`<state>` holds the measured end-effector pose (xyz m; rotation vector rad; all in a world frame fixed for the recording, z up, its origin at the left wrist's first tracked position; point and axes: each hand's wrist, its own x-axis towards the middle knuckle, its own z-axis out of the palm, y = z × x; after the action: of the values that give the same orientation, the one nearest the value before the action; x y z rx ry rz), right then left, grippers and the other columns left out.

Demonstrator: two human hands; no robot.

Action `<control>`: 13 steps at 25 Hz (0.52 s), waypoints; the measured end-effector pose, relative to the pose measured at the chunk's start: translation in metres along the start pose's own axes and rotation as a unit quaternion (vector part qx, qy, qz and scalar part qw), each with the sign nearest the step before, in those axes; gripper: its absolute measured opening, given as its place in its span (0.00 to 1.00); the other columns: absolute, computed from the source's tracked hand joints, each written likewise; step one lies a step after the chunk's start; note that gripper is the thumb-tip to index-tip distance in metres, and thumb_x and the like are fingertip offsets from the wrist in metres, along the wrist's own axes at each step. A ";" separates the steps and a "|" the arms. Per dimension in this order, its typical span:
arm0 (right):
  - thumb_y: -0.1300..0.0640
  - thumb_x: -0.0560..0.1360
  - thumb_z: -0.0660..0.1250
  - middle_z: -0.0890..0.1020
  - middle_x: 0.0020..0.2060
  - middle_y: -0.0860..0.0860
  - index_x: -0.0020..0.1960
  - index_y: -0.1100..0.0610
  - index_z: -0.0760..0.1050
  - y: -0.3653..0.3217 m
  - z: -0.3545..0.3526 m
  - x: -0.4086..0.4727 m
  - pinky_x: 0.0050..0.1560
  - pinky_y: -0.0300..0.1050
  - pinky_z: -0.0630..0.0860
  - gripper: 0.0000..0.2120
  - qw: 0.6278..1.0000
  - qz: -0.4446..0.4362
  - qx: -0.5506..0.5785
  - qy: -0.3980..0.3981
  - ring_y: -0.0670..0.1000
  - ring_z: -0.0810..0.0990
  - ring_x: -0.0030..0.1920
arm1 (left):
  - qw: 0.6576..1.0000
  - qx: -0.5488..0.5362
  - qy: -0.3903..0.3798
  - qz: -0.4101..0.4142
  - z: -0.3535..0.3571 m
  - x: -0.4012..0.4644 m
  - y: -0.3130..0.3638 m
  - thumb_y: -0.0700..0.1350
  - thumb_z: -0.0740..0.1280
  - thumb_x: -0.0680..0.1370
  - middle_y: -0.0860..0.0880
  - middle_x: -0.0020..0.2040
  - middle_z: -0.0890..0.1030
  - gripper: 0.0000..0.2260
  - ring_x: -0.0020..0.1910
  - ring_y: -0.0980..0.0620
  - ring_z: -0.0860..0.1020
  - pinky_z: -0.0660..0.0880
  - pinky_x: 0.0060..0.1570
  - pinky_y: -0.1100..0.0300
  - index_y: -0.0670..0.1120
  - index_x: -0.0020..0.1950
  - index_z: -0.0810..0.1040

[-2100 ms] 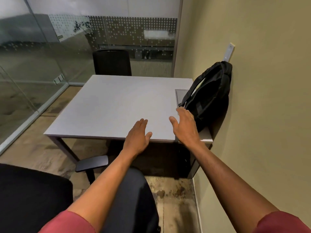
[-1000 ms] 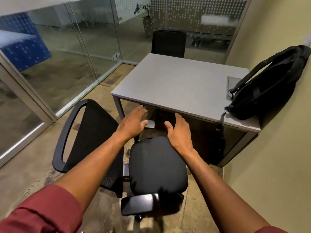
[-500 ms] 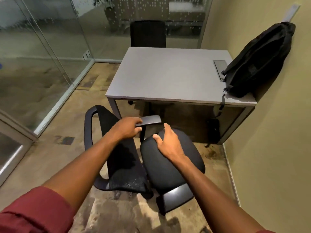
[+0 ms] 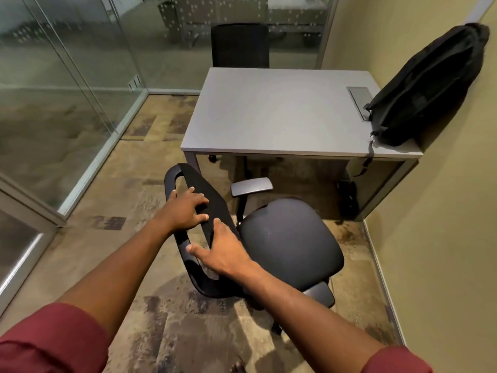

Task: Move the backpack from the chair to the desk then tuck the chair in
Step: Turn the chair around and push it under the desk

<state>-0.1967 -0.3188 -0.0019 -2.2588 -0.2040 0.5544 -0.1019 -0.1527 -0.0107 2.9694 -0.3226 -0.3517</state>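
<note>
The black fabric backpack (image 4: 427,84) sat on the right end of the grey rectangular desk (image 4: 274,114), leaning on the beige wall (image 4: 441,211) at upper right of frame. The black mesh-backed office chair (image 4: 287,246) stood at centre frame, pulled out from the desk, seat facing right. The left hand (image 4: 185,208) gripped the backrest's upper rim; the right hand (image 4: 223,251) lay on the backrest lower down, fingers loosely curled over it. A second black chair (image 4: 240,45) stood behind the desk, top centre.
</note>
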 end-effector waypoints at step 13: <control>0.43 0.72 0.69 0.44 0.80 0.60 0.79 0.60 0.36 -0.028 0.057 0.010 0.72 0.71 0.57 0.53 0.984 0.116 -0.135 0.014 0.69 0.48 0.78 | 0.989 0.073 0.004 0.130 0.010 0.001 -0.042 0.65 0.38 0.76 0.54 0.79 0.57 0.34 0.79 0.53 0.46 0.38 0.75 0.45 0.56 0.77 0.62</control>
<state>-0.2124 -0.2588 -0.0192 -2.5729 0.0005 0.6477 -0.0949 -0.1133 -0.0269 3.0136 -0.7567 -0.2954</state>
